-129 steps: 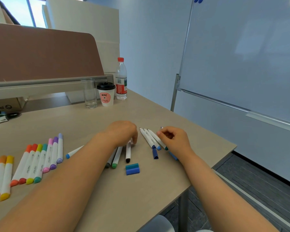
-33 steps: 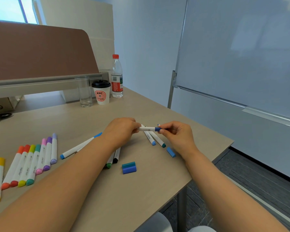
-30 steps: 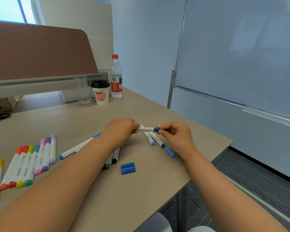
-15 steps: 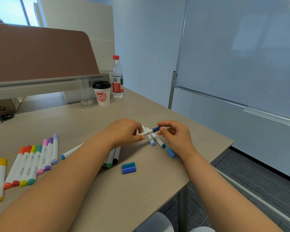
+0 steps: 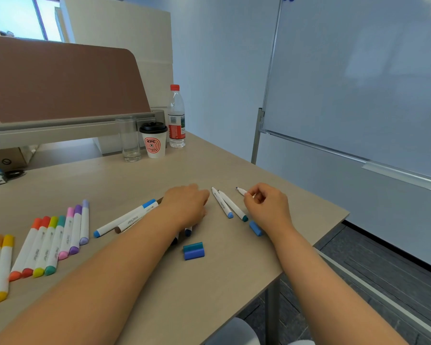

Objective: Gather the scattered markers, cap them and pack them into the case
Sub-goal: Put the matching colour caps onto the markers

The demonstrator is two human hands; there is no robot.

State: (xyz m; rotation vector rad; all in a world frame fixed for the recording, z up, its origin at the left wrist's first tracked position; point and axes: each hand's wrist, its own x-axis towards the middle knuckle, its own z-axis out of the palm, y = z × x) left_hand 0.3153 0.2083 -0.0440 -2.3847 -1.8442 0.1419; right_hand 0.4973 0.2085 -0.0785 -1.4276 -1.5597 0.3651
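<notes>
While right hand pinches blue-tipped marker, "KFC" cup, barrels printed "marker"

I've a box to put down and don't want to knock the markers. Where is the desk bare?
Widest bare patch: from the glass and paper cup forward to the left hand and right hand. A smaller one sits at the near edge, below the two loose caps. Crowded: the marker row at left and the loose markers around both hands.

Your left forearm and right forearm are bare, uncovered down to the lower edge of view. Left grip and right grip are bare too.
</notes>
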